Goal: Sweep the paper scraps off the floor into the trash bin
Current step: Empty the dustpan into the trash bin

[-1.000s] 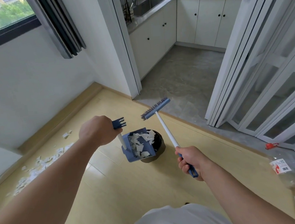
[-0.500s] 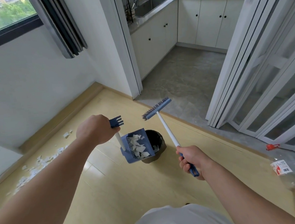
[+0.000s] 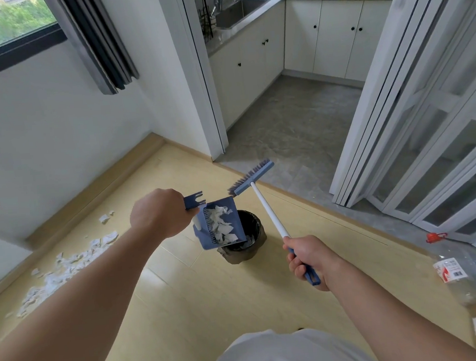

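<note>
Gripping: my left hand (image 3: 159, 215), fist closed round the top of the dustpan (image 3: 203, 240) handle, held out ahead of me. My right hand (image 3: 308, 257), fingers wrapped round the blue end of the broom (image 3: 267, 209), its head raised off the floor (image 3: 197, 297) and pointing past the bin (image 3: 256, 230).

Change, over the last second: the pan looks tipped steeper over the bin's mouth. The scraps (image 3: 220, 227) have spread down toward its lower corner. A few white bits now show inside the bin beside that corner. Most of the load is still in the pan. The broom has barely moved.

Meaning, as I judge it: emptying is under way but not finished, and more tilt or a shake should clear the pan. This is one load only. A long pile (image 3: 67, 265) lies on the floor by the wall to my left, well apart from the bin, so the task is part done.

Edges: the pan covers the bin's near-left side, not its centre. Scraps sliding off a side corner could miss the rim. The bin looks small and light, and a knock from the pan might shift it.

Room: open floor between me and the bin, and leftward to the pile. Skirting (image 3: 95, 191) bounds the pile on its far side. To my right, a bottle (image 3: 466, 276) lies on the floor, with a folding door (image 3: 398, 139) beyond. The broom head hangs near the kitchen threshold, touching nothing.
</note>
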